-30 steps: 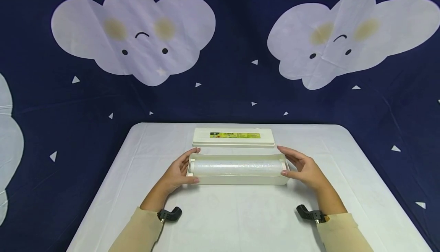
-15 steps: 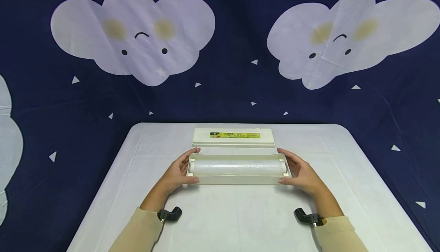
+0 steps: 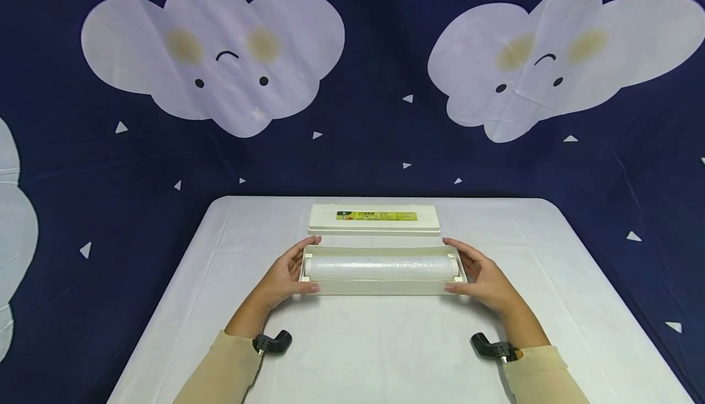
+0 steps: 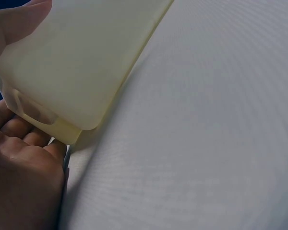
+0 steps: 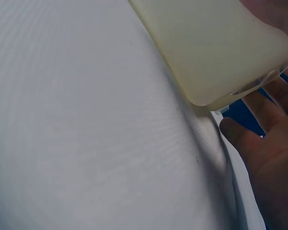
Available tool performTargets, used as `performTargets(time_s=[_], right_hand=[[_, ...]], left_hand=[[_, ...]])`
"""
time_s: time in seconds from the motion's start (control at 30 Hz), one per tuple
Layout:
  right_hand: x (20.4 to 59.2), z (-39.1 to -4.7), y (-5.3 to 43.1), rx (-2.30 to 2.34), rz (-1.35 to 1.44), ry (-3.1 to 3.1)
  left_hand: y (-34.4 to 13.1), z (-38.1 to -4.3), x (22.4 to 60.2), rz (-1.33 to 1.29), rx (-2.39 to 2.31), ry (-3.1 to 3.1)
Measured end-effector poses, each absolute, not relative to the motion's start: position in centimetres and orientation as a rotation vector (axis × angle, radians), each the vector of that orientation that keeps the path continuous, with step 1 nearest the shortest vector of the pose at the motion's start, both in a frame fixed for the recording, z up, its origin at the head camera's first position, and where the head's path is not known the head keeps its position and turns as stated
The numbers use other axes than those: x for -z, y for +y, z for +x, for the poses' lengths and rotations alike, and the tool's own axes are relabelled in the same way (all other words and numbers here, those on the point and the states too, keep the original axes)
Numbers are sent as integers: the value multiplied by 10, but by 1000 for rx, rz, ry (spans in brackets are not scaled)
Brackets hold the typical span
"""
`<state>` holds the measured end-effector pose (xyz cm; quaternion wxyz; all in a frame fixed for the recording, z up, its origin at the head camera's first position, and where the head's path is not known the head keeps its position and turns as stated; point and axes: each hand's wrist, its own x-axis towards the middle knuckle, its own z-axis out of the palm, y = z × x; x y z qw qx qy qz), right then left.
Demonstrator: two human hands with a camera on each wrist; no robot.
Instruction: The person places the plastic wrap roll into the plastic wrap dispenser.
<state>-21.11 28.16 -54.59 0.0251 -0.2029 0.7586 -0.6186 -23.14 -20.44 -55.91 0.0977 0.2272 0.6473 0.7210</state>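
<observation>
A long cream plastic box (image 3: 380, 288) with its top off lies crosswise in the head view, and a roll of cling film (image 3: 380, 266) sits lengthwise inside. My left hand (image 3: 281, 278) grips the box's left end, thumb on the front wall and fingers reaching round behind the end. Mirroring it, my right hand (image 3: 487, 278) holds the right end with its thumb on the front wall. Both wrist views show the smooth box wall (image 4: 86, 62) close over the white cloth, with a cut-out in each end. Behind the box lies its cream lid (image 3: 374, 228) with a yellow-green label.
A white cloth covers the table (image 3: 380, 349), whose rounded far corners meet a dark blue curtain (image 3: 363, 159) printed with clouds and triangles. Black wrist cameras (image 3: 273, 343) stick out inward from both wrists.
My right hand has shifted slightly left, and its thumb has come down from the box's right rim onto the front wall. The left hand and the lid look unmoved.
</observation>
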Motion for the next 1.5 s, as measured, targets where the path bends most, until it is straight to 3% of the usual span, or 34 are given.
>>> performTargets(time_s=[0.83,1.5], right_hand=[[550,-212,284,1878,-668,2382],[551,-212,284,1921,-668,2341]], left_hand=[[-210,-235,551,704,-2076,1933],[-225,-293,517,636,-1975,2170]])
